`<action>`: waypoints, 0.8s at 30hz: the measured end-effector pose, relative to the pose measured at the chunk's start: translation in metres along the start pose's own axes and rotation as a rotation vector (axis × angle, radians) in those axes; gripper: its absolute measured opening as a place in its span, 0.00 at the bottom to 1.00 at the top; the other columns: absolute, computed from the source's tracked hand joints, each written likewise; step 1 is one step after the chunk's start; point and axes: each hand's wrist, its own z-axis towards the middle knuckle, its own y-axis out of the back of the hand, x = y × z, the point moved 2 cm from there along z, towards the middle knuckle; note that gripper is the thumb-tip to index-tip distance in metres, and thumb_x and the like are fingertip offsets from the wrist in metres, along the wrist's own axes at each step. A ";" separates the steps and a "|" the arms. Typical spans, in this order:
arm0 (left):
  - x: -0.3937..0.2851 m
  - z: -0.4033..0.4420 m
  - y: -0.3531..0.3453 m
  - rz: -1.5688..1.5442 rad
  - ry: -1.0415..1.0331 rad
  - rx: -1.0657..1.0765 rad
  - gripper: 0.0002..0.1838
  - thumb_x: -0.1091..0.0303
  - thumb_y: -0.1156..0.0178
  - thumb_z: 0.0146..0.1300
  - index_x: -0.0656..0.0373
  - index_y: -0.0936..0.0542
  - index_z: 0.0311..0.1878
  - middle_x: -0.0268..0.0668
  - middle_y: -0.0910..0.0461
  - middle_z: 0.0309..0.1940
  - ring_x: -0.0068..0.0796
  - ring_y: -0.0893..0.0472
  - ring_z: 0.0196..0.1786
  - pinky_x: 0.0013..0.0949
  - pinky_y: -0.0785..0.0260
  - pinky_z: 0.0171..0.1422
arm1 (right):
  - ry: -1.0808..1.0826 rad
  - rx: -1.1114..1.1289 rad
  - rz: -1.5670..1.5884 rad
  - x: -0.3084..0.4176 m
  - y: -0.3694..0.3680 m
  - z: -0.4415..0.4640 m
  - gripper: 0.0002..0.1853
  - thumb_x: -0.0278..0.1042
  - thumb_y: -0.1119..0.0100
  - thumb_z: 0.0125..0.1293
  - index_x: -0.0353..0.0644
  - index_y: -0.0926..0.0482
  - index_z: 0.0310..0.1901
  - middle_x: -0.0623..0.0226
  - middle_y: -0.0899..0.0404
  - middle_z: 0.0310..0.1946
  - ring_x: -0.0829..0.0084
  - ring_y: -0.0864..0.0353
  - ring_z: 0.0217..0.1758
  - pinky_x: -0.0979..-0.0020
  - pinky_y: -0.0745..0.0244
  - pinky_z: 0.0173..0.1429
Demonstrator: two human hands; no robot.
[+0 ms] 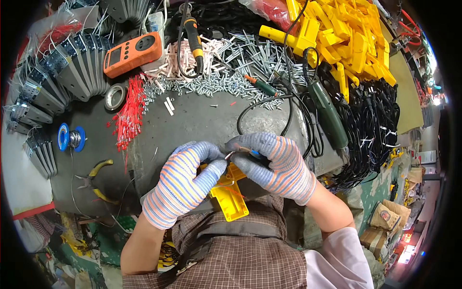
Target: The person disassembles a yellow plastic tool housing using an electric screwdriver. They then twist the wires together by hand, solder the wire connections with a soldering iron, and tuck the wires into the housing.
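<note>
My left hand (185, 178), in a striped knit glove, pinches a thin wire (229, 155) between thumb and fingers. Closed on the same wires from the other side is my right hand (276, 166), gloved alike, with a bit of blue (256, 153) showing at its fingers. The fingertips of both hands nearly meet, so the wire ends are mostly hidden. Just below them, at the bench edge against the apron, a yellow plastic housing (232, 203) lies with its hollow side up; thin wires run in it.
Screws (211, 85), red-wired parts (130, 115) and an orange meter (132, 54) lie across the bench. Pliers (100, 180) and a solder spool (72, 137) are left. A green power screwdriver (327, 115), black cords (370, 130) and yellow housings (356, 36) are right.
</note>
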 end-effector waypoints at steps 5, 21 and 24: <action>-0.003 0.001 -0.001 -0.098 -0.026 -0.073 0.08 0.69 0.39 0.59 0.64 0.20 0.38 0.45 0.20 0.30 0.41 0.20 0.34 0.39 0.27 0.42 | -0.012 -0.012 0.002 -0.004 0.001 -0.003 0.11 0.34 0.40 0.62 0.37 0.20 0.43 0.53 0.20 0.32 0.52 0.20 0.35 0.61 0.25 0.38; -0.009 -0.013 -0.021 -0.060 0.000 -0.422 0.06 0.70 0.37 0.60 0.62 0.20 0.37 0.37 0.18 0.25 0.23 0.19 0.28 0.27 0.27 0.35 | -0.199 -0.208 0.162 0.005 0.001 -0.028 0.09 0.29 0.44 0.66 0.34 0.24 0.43 0.55 0.23 0.30 0.57 0.20 0.33 0.66 0.26 0.38; -0.008 -0.014 -0.022 -0.078 0.005 -0.453 0.07 0.69 0.36 0.60 0.62 0.20 0.37 0.38 0.17 0.26 0.25 0.18 0.29 0.29 0.27 0.36 | -0.200 -0.179 0.137 0.004 -0.004 -0.027 0.07 0.29 0.43 0.64 0.34 0.21 0.38 0.57 0.23 0.30 0.62 0.20 0.32 0.68 0.26 0.37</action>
